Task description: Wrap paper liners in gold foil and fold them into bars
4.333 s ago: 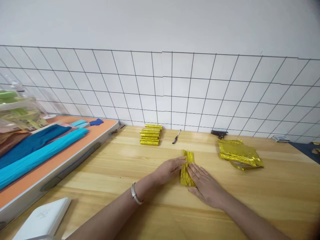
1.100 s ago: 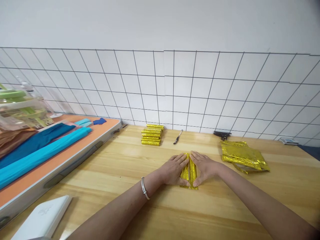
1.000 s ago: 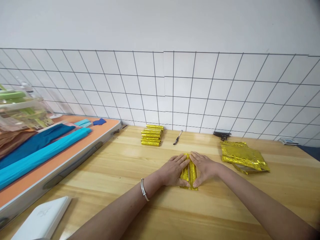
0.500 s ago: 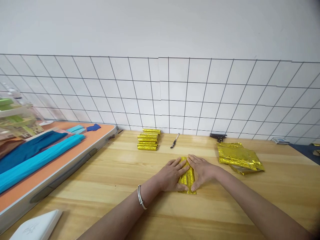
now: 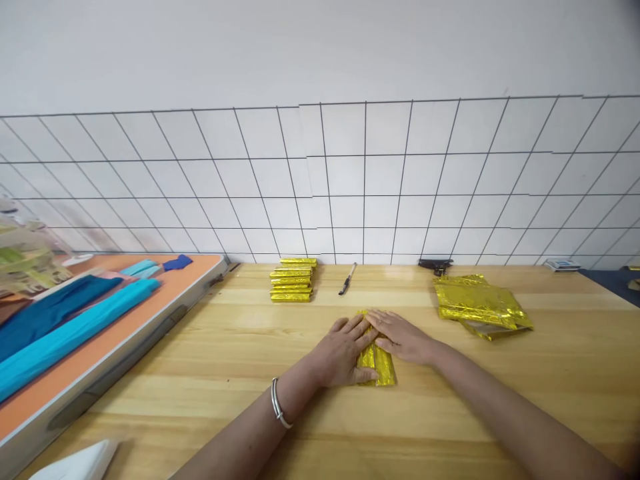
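A folded sheet of shiny gold foil paper (image 5: 384,368) lies on the wooden table in front of me. My left hand (image 5: 345,350) rests flat on its left side, fingers spread and thumb near the lower edge. Across the sheet's upper part lies my right hand (image 5: 400,335), its fingers stretched out and meeting the left fingertips. Part of the sheet is hidden under both hands. Farther back on the left are several narrow folded gold strips (image 5: 291,281) in a row. To the right is a loose pile of wider gold foil sheets (image 5: 480,303).
A pen (image 5: 347,280) lies near the wall, with a black clip-like item (image 5: 436,265) farther right. At left, an orange-topped surface (image 5: 175,283) holds rolled blue fabric (image 5: 80,327). A white object (image 5: 80,463) sits at the lower left.
My right hand has slid upward on the foil sheet, its thumb leaving the lower edge and drawing in near the fingers. My left hand stays on the sheet. The view has shifted slightly.
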Demonstrator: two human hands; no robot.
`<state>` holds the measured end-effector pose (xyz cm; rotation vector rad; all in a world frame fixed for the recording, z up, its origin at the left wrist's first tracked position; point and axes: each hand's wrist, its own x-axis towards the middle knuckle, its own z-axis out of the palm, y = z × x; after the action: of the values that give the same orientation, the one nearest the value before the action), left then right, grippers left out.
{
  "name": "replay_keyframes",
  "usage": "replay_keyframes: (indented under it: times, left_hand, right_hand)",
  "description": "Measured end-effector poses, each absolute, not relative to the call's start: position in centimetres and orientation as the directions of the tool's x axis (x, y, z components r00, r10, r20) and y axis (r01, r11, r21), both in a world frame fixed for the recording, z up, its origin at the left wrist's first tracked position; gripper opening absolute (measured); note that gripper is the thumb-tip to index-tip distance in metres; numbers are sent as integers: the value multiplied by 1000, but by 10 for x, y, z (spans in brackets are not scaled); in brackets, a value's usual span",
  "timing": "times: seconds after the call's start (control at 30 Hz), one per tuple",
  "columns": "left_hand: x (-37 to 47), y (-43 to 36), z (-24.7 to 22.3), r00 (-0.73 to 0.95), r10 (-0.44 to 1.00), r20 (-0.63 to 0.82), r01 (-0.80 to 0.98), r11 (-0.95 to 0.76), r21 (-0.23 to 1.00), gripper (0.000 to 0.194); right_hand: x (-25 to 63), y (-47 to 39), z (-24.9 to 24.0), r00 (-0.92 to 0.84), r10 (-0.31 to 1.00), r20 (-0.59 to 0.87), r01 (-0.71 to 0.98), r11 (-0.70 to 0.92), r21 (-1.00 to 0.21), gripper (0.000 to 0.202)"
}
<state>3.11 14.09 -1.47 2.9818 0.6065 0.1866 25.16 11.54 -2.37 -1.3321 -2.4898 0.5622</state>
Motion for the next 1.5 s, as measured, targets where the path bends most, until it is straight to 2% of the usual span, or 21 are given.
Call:
replay_keyframes:
  times: [0.13, 0.27, 0.43, 0.7, 1.03, 1.27, 1.5]
  left_hand:
    - [33, 140, -15, 912, 395, 112, 383, -917, 112, 94]
    - [33, 141, -19, 918, 388, 78, 381, -920, 95, 105]
    - [34, 143, -21, 919, 388, 63, 382, -919, 96, 107]
    - [32, 136, -14, 909, 404, 107, 392, -913, 114, 102]
    - [24, 102, -21, 908, 392, 148, 367, -914, 171, 56]
    - [20, 88, -10, 924, 379, 60, 362, -914, 183, 72]
    - [21, 88, -7, 921, 388, 31, 374, -904, 206, 72]
  right_hand:
    - [251, 111, -21, -565, 825, -34, 772, 513, -376, 76]
    - [253, 111, -15, -601, 796, -71, 755, 537, -376, 95]
    - [252, 117, -22, -577, 808, -124, 785, 506, -358, 113]
    - [254, 119, -26, -584, 800, -135, 782, 510, -358, 109]
    - [255, 121, -27, -604, 784, -144, 773, 532, -347, 104]
    - [255, 122, -26, -601, 788, -136, 771, 526, -360, 107]
    - [254, 119, -22, -608, 788, -94, 757, 539, -370, 107]
